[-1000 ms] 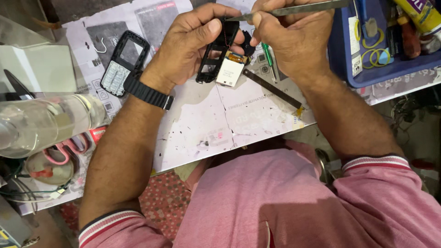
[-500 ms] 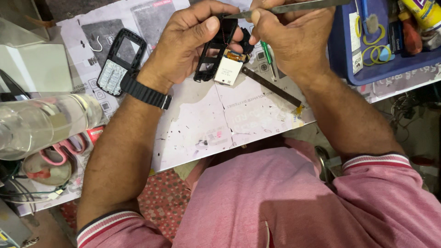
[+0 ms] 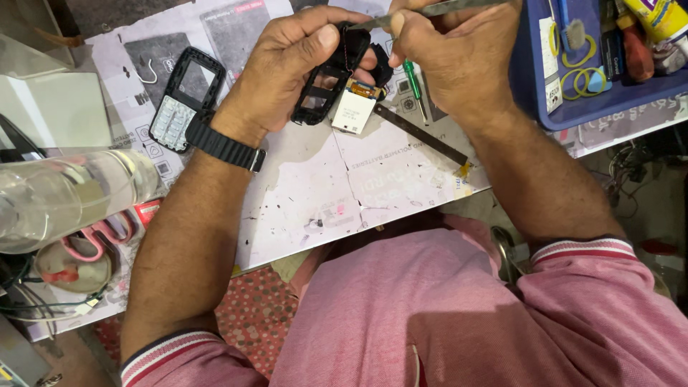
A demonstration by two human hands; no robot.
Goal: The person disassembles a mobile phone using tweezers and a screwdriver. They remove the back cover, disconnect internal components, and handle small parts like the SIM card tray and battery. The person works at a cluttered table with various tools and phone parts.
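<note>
Head view: a person in a pink shirt bends over a white worktop (image 3: 373,186), both hands raised at the top centre of the frame.
Left hand: the left hand (image 3: 287,64) has its fingers closed around a black phone frame (image 3: 326,79), gripping its long sides; a black watch (image 3: 223,147) sits on the wrist.
Right hand: the right hand (image 3: 451,57) is pinched shut on a thin metal tool (image 3: 437,11), whose tip points left toward the top of the frame.
Phone frame: at top centre, lifted just above the worktop, tilted, with a small white screen part (image 3: 353,111) hanging from its lower end.
Change: compared with the earlier pictures, the frame sits slightly lower and further left, and the tool tip is closer to its top edge; the grip of both hands is the same.
Meaning: my judgement is that the prying or picking at the frame is in hand, with the tool only just brought to its working spot.
Upper left: a second phone front with a keypad (image 3: 185,97) lies flat on the worktop, well apart from the hands.
Left edge: a clear plastic bottle (image 3: 64,193) lies on its side, with pink-handled scissors (image 3: 97,240) just below it.
Upper right: a blue tray (image 3: 537,93) holds yellow rings, tubes and small tools.
Centre: a dark flat strip (image 3: 419,134) lies slanted on the worktop below the right hand.
</note>
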